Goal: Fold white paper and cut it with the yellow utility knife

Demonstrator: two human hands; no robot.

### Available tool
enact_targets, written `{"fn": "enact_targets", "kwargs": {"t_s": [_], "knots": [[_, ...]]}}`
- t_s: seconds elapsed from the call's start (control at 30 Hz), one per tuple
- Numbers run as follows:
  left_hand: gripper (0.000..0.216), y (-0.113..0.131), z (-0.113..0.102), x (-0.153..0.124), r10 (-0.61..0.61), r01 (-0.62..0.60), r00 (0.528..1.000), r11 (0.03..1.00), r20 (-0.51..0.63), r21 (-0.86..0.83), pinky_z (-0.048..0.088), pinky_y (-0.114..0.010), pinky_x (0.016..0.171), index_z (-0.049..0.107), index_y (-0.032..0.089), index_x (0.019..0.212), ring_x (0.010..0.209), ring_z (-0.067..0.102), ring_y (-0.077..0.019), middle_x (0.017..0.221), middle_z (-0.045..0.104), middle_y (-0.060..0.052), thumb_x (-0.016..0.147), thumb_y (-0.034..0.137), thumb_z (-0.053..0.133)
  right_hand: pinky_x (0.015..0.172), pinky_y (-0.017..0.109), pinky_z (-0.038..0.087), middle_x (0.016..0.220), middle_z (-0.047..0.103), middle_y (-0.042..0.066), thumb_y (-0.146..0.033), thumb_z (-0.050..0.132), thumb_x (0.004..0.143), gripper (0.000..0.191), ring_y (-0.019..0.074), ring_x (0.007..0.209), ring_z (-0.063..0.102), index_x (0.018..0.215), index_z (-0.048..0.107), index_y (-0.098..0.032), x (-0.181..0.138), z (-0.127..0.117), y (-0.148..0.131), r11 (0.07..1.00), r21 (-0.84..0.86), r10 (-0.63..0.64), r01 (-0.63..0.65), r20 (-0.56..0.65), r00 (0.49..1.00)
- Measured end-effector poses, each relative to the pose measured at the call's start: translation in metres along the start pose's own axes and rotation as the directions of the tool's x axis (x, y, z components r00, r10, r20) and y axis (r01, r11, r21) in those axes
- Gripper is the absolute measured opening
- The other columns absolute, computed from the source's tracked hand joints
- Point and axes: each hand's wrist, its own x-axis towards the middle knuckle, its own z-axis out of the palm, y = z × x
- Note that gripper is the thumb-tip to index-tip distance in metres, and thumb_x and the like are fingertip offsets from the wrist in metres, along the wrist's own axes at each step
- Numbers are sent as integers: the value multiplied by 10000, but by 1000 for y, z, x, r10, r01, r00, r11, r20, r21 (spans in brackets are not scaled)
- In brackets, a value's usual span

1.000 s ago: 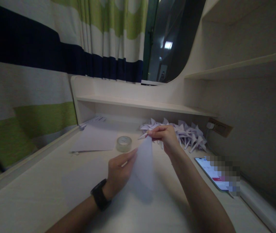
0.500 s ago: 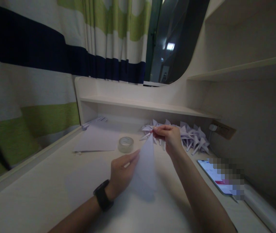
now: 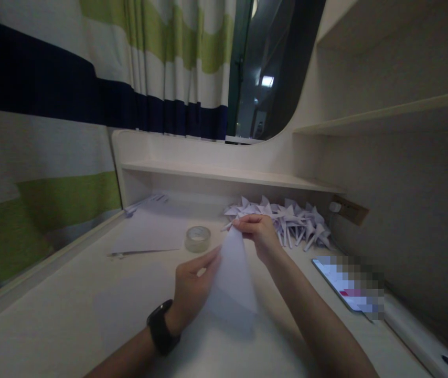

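A sheet of white paper (image 3: 234,281), folded or curled to a narrow point at its far end, is held between both hands above the desk. My right hand (image 3: 261,236) pinches its far tip. On the near left side, my left hand (image 3: 194,286) grips the paper's edge between thumb and fingers. A roll of clear tape (image 3: 198,239) lies flat just beyond my left hand. Behind my right hand is a pile of folded white paper pinwheels (image 3: 287,218) with rolled paper sticks.
A stack of white paper (image 3: 149,226) lies at the back left, and another sheet (image 3: 133,304) is left of my left wrist. A lit phone (image 3: 336,278) rests at right. A low shelf (image 3: 224,176) spans the desk's back; a plug (image 3: 334,207) sits in the right wall.
The camera view has shifted slightly right. Both hands keep hold of the paper, whose near end has spread a little; its far tip now sits slightly lower in view.
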Motion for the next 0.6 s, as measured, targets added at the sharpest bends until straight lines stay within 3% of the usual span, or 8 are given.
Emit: {"fn": "enact_targets", "kwargs": {"t_s": [0.17,0.33,0.6], "knots": [[254,-2,1,2,-86,86,996,996,-26,-18,558,-303,840,723,232,1031,882,704,-223,1006,715,-24,787,284,676,528,277,489,575,678,67,-334,820,468,256,154,511,594,535,689,-123,1,5,-6,1000,9,-7,8,-51,999],[254,-1,0,8,-168,167,985,985,-31,-44,536,-335,892,728,220,1016,926,693,-236,1014,713,-31,782,304,675,542,263,495,637,675,50,-428,813,523,348,153,568,611,665,706,-129,2,-1,4,998,-47,49,-47,42,998],[239,14,-4,8,-259,257,965,966,-47,-35,563,-349,842,747,203,951,895,701,-251,952,724,-40,737,298,699,495,262,472,548,630,36,-434,820,461,367,135,497,559,575,676,-117,5,1,22,1000,-16,17,-19,-71,997]]}}
